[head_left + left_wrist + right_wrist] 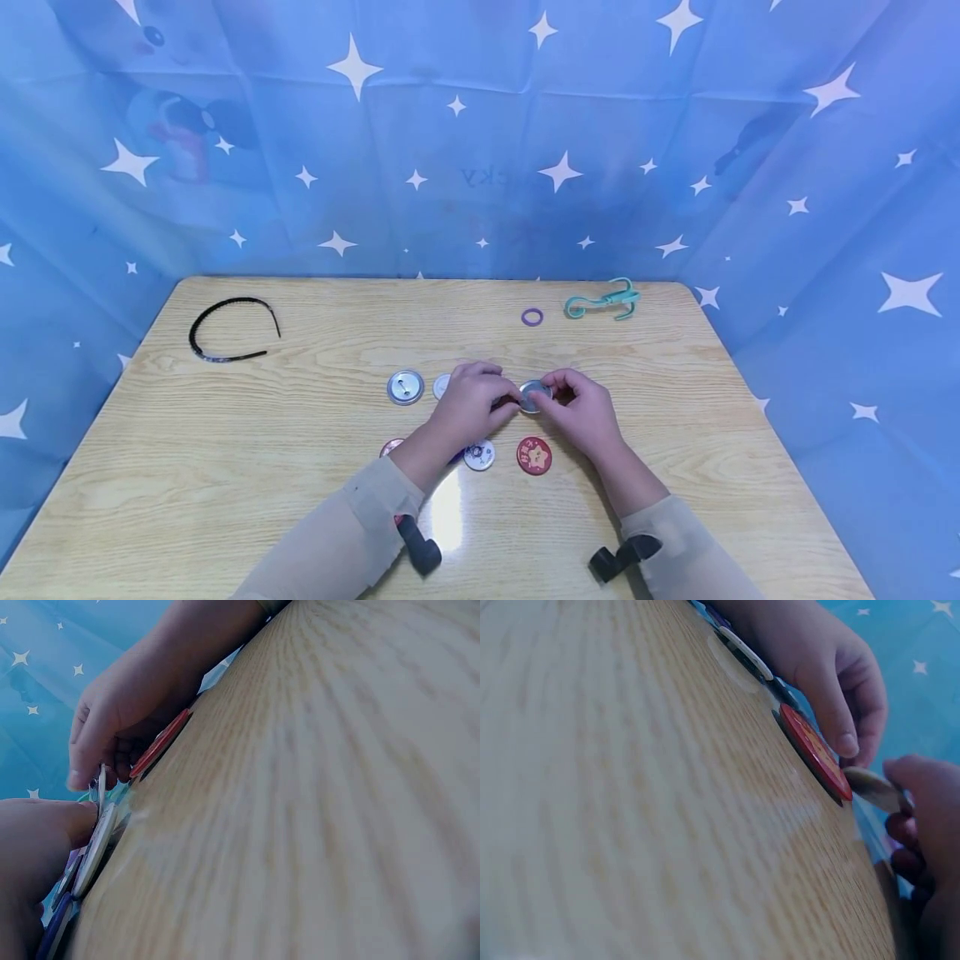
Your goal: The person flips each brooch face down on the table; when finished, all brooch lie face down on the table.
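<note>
A round pin badge [534,395] is raised between the two hands, its grey metal back facing up. My right hand [585,412] pinches its right side between thumb and fingers. From the left, my left hand [472,404] pinches the opposite rim with its thumb and fingertips. In the right wrist view the badge [875,790] tilts beside the red badge [817,752], which lies on the table. A white badge [479,455] with a printed figure lies below the left hand, whose wrist partly covers a reddish badge [390,447].
A badge with a safety-pin back [405,387] and a pale badge [441,386] lie left of the hands. Toward the back are a purple hair tie [532,317], a teal hair claw [603,300] and a black headband [197,333]. A blue star curtain [480,208] borders the wooden table [225,467].
</note>
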### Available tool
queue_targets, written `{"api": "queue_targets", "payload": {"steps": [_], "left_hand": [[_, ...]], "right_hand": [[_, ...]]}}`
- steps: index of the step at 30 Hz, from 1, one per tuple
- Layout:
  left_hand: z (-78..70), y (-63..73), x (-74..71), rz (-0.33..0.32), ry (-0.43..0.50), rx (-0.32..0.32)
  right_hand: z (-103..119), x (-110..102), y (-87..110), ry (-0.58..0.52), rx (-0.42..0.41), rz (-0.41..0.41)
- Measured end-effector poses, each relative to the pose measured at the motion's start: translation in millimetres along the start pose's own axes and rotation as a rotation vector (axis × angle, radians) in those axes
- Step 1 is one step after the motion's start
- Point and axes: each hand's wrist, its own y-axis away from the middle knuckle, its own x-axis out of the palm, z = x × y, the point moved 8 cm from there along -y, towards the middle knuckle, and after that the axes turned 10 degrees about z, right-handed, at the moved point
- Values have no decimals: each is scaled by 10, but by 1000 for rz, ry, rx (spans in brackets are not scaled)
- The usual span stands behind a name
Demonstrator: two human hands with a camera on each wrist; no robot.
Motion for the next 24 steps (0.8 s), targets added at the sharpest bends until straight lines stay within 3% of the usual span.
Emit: {"api": "queue_targets", "payload": {"steps": [6,16,24], "left_hand": [[-8,-2,22,10,10,11],[8,1,27,31,-24,-16],[10,-6,36,48,-39,-29]], "right_hand": [[17,4,4,62,-11,9],[64,44,-15,200,-115,58],[50,71,-21,293,-109,78]]}}
